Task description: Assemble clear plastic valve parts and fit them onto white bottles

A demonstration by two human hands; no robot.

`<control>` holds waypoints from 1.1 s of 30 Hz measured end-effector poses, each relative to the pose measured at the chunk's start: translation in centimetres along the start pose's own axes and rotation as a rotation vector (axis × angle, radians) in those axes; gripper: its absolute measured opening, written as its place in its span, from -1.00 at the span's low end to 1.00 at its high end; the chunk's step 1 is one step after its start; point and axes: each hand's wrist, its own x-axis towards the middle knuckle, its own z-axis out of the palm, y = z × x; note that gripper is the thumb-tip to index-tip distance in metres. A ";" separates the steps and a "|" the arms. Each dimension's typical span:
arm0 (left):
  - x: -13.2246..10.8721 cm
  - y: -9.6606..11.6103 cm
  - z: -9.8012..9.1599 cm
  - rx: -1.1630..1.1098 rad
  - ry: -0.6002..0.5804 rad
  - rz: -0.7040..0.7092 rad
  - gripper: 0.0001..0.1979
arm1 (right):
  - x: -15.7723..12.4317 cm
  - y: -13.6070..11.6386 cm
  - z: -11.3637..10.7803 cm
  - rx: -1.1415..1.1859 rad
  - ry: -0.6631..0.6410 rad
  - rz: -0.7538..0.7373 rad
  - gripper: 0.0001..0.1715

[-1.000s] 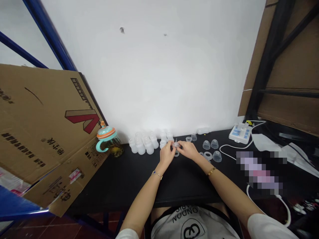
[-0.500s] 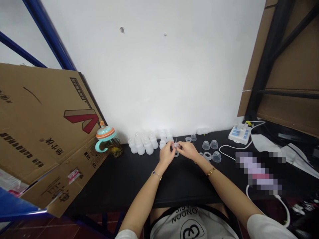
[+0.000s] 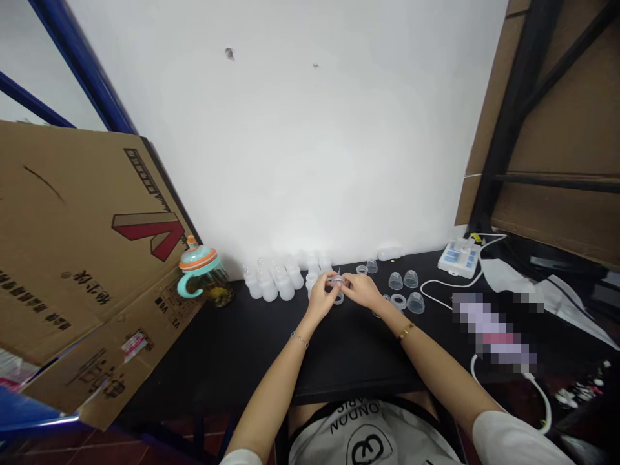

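Observation:
My left hand point(image 3: 320, 299) and my right hand point(image 3: 363, 292) meet over the black table. Between their fingertips they hold a translucent baby bottle collar ring point(image 3: 338, 281), with a thin pointed tip standing up from it. My fingers are closed around its two sides and partly hide it. Just below, another clear ring point(image 3: 340, 299) lies on the table. White baby bottles point(image 3: 270, 289) stand in a group left of my hands, with several more behind my left hand. To the right lie a white ring point(image 3: 398, 301) and clear dome caps point(image 3: 415, 302).
A teal-and-orange lidded jug point(image 3: 203, 274) stands at the left beside a large cardboard box point(image 3: 87, 258). A white power strip point(image 3: 459, 258) with cables sits at the right, near a blurred purple item point(image 3: 491, 329) and white sheets point(image 3: 527, 294). The white wall point(image 3: 310, 161) bounds the table's back.
The view has shifted slightly, so things sit a little further left. Both hands stay on the collar ring, with the fingers of my left hand moved around its side.

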 end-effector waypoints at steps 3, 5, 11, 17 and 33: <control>0.2 -0.4 0.2 -0.097 0.001 -0.052 -0.66 | 0.0 0.2 0.1 0.016 0.003 -0.004 -0.76; 0.3 -0.5 0.3 -0.130 0.004 -0.081 -0.65 | 0.0 0.4 0.3 0.024 0.008 -0.006 -0.76; 0.4 -0.1 0.3 -0.221 -0.008 -0.125 -0.66 | 0.1 0.7 0.7 0.019 0.006 -0.012 -0.75; 0.4 0.1 0.2 -0.232 0.004 -0.119 -0.69 | 0.1 0.6 0.6 0.014 -0.002 -0.020 -0.74; 0.5 0.0 -0.1 -0.204 0.049 -0.147 -0.67 | 0.1 0.7 0.8 0.163 0.048 -0.037 -0.71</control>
